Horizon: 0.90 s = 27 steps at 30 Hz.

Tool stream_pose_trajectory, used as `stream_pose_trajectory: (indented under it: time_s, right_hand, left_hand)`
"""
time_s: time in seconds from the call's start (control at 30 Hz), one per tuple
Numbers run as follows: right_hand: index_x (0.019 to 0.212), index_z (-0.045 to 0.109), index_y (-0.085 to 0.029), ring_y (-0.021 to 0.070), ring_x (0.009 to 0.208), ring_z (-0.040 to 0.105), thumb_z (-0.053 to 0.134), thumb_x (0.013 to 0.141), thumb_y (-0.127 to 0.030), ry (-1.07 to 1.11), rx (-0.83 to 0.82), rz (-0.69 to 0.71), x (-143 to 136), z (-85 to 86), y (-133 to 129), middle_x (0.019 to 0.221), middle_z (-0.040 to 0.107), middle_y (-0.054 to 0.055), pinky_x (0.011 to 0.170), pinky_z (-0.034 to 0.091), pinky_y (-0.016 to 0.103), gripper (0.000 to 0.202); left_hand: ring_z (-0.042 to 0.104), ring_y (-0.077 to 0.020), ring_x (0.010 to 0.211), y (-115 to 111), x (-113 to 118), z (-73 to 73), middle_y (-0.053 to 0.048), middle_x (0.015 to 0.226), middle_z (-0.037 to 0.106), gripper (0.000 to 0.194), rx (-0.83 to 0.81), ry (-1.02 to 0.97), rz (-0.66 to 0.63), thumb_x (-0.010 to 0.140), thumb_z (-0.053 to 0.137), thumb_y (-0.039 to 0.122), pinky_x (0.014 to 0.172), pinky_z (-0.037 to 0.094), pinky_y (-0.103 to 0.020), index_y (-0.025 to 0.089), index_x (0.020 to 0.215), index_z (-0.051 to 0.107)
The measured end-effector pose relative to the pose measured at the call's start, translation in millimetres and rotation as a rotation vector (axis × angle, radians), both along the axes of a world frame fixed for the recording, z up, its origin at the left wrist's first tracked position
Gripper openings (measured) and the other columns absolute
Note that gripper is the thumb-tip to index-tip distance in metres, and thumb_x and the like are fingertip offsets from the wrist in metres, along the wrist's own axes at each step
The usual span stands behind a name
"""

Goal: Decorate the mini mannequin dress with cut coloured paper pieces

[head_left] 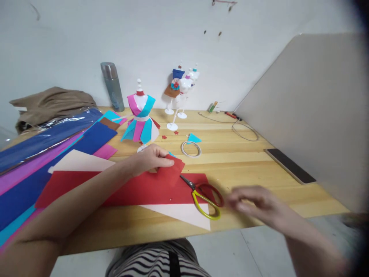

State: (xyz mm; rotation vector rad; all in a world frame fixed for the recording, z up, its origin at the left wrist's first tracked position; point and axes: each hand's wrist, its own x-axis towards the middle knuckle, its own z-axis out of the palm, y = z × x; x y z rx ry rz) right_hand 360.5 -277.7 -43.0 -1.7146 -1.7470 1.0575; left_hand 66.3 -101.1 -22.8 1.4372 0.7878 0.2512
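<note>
Between the thumb and fingers of my left hand (154, 158) is a small red paper piece (172, 171), held above a larger red sheet (129, 190). Scissors (192, 186) with one yellow and one red handle lie on that sheet, their blades slightly pointing up and left. My right hand (256, 202) hovers just right of the scissor handles, apart from them and smeared by motion. A pale pink sheet (190, 215) sticks out under the red one. Behind my left hand stands a small white dress form (141, 102) wearing pink, blue and white strips.
Several coloured sheets (95, 140) are piled at the left, near a thermos (113, 88) and brown cloth (54, 102). A tape roll (191, 149), more dress forms (184, 86), a cable (245, 132) and a phone (290, 165) sit on the table. A panel (305, 104) stands at the right.
</note>
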Motion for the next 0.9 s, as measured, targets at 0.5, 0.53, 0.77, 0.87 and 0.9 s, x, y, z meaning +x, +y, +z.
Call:
stream_pose_trajectory:
  time_s: [0.5,0.53,0.77,0.87,0.9]
  right_hand:
    - [0.112,0.07,-0.028,0.0305,0.139,0.051,0.058,0.095,-0.021,-0.065,0.993,0.446,-96,14.1,140,0.153,0.05,0.01,0.111,0.046,0.055,0.021]
    - [0.104,0.072,-0.028,0.0303,0.137,0.053,0.06,0.095,-0.024,-0.011,0.972,0.45,-96,16.7,142,0.147,0.057,0.009,0.111,0.045,0.055,0.016]
    - [0.078,0.076,-0.029,0.0311,0.124,0.063,0.072,0.086,-0.038,0.249,0.844,0.274,-110,40.8,143,0.117,0.076,0.006,0.11,0.044,0.056,0.012]
    - [0.077,0.074,-0.029,0.0296,0.111,0.068,0.076,0.082,-0.04,0.446,0.802,0.043,-114,40.6,142,0.1,0.078,0.005,0.103,0.05,0.052,0.013]
    - [0.076,0.072,-0.029,0.0284,0.101,0.07,0.077,0.08,-0.043,0.518,0.747,-0.03,-113,39.7,142,0.092,0.077,0.004,0.096,0.053,0.05,0.015]
  left_hand:
    - [0.059,-0.0104,0.051,1,-8,2.0,-0.004,0.062,0.065,0.029,-0.205,-0.428,0.287,0.071,0.079,0.038,0.05,0.043,-0.022,0.011,0.073,0.068]
    - [0.059,-0.0103,0.05,1,-8,3.2,-0.004,0.062,0.065,0.029,-0.205,-0.424,0.268,0.073,0.078,0.038,0.049,0.042,-0.021,0.011,0.074,0.068]
    - [0.062,-0.0132,0.05,-1,-10,12.2,-0.007,0.072,0.069,0.054,-0.223,-0.439,0.222,0.077,0.069,0.066,0.048,0.045,-0.024,0.012,0.085,0.068]
    - [0.06,-0.0142,0.047,-8,-7,16.0,-0.009,0.071,0.068,0.066,-0.214,-0.351,0.322,0.079,0.057,0.076,0.045,0.043,-0.026,0.011,0.086,0.065]
    - [0.057,-0.0131,0.045,-11,-6,16.6,-0.007,0.066,0.066,0.063,-0.164,-0.304,0.38,0.081,0.056,0.075,0.043,0.04,-0.025,0.012,0.084,0.064]
